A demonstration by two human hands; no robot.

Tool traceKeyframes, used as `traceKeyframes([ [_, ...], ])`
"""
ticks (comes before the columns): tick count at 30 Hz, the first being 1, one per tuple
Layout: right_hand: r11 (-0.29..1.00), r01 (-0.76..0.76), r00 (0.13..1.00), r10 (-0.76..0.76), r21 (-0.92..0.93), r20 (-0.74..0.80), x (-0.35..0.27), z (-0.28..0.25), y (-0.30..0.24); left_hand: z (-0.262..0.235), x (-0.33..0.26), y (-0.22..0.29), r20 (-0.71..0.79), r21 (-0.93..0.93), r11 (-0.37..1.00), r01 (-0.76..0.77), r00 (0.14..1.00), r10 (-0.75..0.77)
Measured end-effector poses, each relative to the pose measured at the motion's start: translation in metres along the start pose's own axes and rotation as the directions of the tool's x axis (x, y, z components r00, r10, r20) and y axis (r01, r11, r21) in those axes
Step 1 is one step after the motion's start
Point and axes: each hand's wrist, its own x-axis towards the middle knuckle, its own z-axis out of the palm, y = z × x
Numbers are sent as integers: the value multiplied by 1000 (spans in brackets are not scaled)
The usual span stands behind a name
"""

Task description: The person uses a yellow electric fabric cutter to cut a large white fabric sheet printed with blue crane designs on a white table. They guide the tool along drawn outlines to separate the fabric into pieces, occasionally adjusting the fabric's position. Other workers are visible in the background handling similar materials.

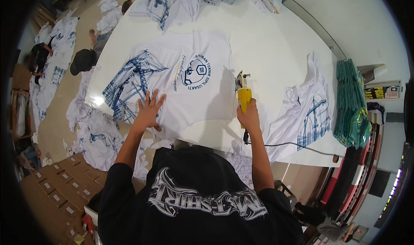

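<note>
A white shirt panel (202, 104) with blue crane-like line art and a round blue emblem lies spread on a white table (267, 42). My left hand (151, 111) rests on its lower left part, fingers spread apart over the print. In my right hand (250, 117) is a yellow handheld electric fabric cutter (244, 96), gripped by its body. The cutter's metal head stands at the panel's right edge; whether the blade touches the cloth I cannot tell. A black cord (284, 145) trails from its rear toward the table's right side.
Another printed white panel (312, 111) lies crumpled on the right, beside hanging green plastic-wrapped packs (349, 100). More printed cloth (172, 5) sits at the far edge. Brown cartons (60, 193) stand lower left. People, one in a dark cap (83, 61), are among fabric heaps on the left.
</note>
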Motion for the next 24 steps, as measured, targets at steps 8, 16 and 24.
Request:
traceKeyframes([
  [8, 988, 145, 978, -137, -43, 158, -23, -35, 49, -9, -12, -20, -5, 111, 994, 8, 1000, -8],
  [16, 969, 235, 940, -206, -78, 272, -2, -56, 59, -9, -10, -16, -17, 72, 997, 9, 1000, -8],
  [24, 951, 300, 914, -264, -76, 308, 20, -54, 49, -7, -10, -16, -33, 50, 999, 14, 999, -12],
])
